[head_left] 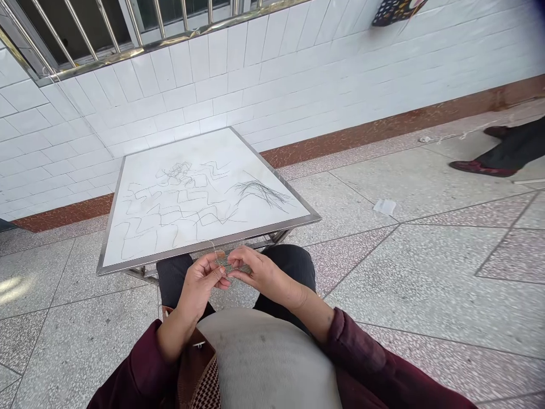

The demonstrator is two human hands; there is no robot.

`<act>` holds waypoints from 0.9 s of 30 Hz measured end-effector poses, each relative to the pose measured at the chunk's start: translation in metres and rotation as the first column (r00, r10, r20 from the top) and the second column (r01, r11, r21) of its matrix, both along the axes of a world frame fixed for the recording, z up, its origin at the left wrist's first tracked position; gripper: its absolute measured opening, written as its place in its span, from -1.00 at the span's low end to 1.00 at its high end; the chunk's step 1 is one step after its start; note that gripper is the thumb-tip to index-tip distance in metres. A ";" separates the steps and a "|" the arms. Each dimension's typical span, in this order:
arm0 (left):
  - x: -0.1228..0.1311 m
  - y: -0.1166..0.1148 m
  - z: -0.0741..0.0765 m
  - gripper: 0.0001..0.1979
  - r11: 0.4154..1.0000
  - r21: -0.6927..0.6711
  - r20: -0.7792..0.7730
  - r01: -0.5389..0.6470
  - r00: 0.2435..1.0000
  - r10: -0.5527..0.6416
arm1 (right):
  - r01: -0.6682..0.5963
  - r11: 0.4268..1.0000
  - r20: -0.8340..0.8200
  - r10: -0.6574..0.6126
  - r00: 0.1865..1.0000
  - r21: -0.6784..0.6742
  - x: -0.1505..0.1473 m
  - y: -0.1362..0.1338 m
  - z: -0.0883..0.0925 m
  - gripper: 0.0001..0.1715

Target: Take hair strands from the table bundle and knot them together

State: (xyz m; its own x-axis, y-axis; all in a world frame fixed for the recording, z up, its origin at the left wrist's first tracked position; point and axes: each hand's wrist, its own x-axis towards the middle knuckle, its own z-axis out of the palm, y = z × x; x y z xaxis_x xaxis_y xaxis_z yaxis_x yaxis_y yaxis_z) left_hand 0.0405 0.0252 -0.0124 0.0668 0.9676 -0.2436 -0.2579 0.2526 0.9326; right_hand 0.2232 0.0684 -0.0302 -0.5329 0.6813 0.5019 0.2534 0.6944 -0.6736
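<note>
My left hand pinches a thin wire between thumb and fingers, just off the near edge of the table. One end of it curves up over that edge. Close on the right, my right hand has its fingers curled, with thumb and forefinger at the same wire; their exact contact is too small to make out. On the white tabletop lie several wires bent into zigzags, a tangled heap of wires behind them, and a loose bundle of nearly straight dark wires on the right.
The square table has a metal rim and stands near a white tiled wall. A barred window is at upper left. White paper lies on the floor. At far right is another person's shoe.
</note>
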 end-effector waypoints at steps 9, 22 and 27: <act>-0.001 0.003 -0.001 -0.55 0.984 0.015 0.010 -0.176 0.984 0.176 | -0.124 0.824 -0.416 -0.144 0.898 -0.553 -0.008 0.001 -0.013 -0.73; 0.004 0.000 -0.001 -0.50 0.994 0.094 -0.121 -0.053 0.991 0.064 | -0.329 0.579 -0.577 -0.314 0.754 -0.746 -0.023 -0.003 -0.012 -0.75; 0.004 0.001 0.000 -0.45 0.994 0.103 -0.158 0.029 0.987 -0.013 | -0.359 0.534 -0.584 -0.341 0.737 -0.765 -0.022 -0.002 -0.010 -0.71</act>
